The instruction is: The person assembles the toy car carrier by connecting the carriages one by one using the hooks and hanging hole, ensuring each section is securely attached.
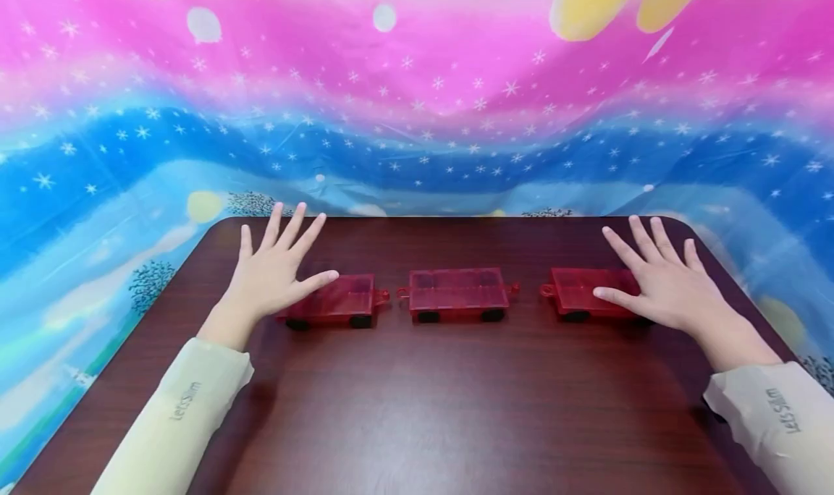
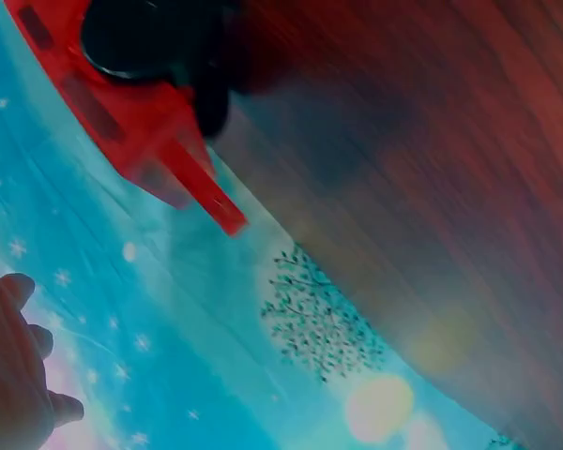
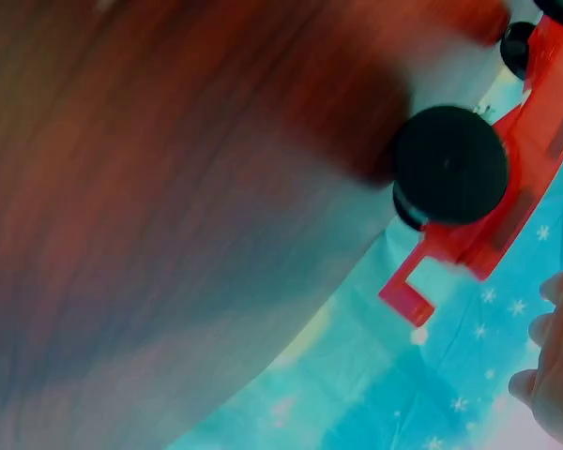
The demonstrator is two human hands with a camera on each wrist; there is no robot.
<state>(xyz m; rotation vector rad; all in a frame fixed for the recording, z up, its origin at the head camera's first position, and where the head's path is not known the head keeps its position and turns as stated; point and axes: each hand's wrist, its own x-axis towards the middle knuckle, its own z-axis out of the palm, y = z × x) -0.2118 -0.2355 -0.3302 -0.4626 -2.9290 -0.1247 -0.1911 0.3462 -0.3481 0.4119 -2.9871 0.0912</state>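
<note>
Three see-through red toy train cars with black wheels stand in a row on the dark wooden table [image 1: 456,408]. My left hand [image 1: 270,271], fingers spread wide, overlaps the left car [image 1: 355,298] in the head view and hides its left end. The right hand [image 1: 674,285] is spread the same way across the right car [image 1: 573,292], covering much of it. Between them sits the middle car [image 1: 456,290], with gaps on both sides. A red car [image 2: 113,117] and fingertips [image 2: 39,339] show in the left wrist view; the right wrist view has a car [image 3: 535,155] and fingers [image 3: 544,330].
Small loop couplings, such as the red hook [image 1: 547,290] on the right car, stick out from the car ends. A pink and blue snowflake-printed cloth [image 1: 417,75] hangs behind the table and down its sides. The table's far edge lies just beyond the fingertips.
</note>
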